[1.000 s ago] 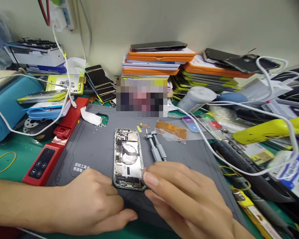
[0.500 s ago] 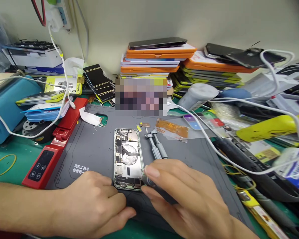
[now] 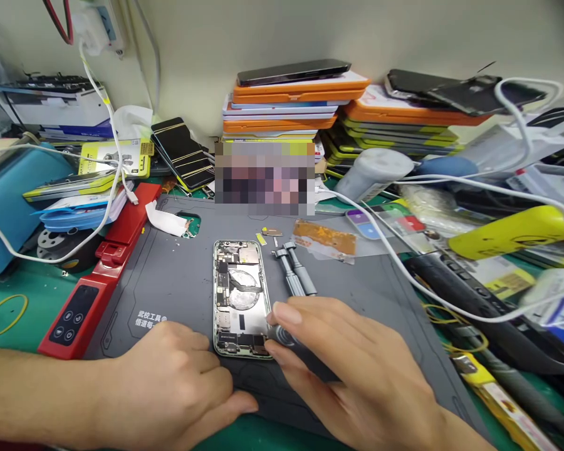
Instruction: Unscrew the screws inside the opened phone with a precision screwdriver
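An opened phone [image 3: 252, 322] lies on the grey mat, its inner boards, round coil and metal plate exposed. My left hand [image 3: 178, 376] is closed with curled fingers beside the phone's lower left edge, its thumb stretched out below; whatever the fingers may hold is hidden. At the lower right edge of the phone, my right hand [image 3: 357, 357] is closed around a grey screwdriver [image 3: 286, 336], whose round ringed end shows between thumb and index finger. The tip of that screwdriver is out of sight. Just beyond this hand lie two more grey screwdrivers [image 3: 295, 272] side by side.
Small parts [image 3: 270, 232] and an orange-brown film [image 3: 326, 238] lie behind the phone. A red device [image 3: 78, 313] stands at left. Stacked orange cases [image 3: 301, 94] line the wall. A white cable [image 3: 395, 257] curves across the right side, past a yellow tool [image 3: 512, 232].
My right hand has risen slightly in the picture with the screwdriver. The left hand and the phone stay almost in place, and the view has shifted a little.
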`<state>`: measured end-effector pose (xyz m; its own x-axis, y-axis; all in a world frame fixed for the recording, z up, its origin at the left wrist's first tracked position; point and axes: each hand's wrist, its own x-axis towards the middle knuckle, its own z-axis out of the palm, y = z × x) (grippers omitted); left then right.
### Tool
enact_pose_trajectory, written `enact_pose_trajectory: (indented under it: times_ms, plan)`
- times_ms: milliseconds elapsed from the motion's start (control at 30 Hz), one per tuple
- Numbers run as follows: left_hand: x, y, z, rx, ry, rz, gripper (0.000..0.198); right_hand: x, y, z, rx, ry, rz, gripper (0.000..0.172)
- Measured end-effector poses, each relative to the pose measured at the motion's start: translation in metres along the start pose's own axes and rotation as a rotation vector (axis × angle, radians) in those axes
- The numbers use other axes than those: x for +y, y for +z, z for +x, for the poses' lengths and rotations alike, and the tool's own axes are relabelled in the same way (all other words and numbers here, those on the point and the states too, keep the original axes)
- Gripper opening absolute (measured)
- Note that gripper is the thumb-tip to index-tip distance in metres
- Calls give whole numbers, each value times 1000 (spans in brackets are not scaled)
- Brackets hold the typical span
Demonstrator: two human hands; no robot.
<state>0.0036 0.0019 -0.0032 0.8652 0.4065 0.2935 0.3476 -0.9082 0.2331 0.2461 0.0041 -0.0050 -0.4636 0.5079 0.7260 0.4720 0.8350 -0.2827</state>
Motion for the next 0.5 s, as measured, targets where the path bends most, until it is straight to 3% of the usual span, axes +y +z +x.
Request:
enact_pose_trajectory:
  times_ms: [333, 500]
  plan:
    - [0, 1, -2, 14, -12, -22, 46, 1, 0, 4, 4, 17, -7, 49]
    - [0, 2, -2, 11, -11, -62, 45, -4, -10, -16, 11, 51, 94, 59]
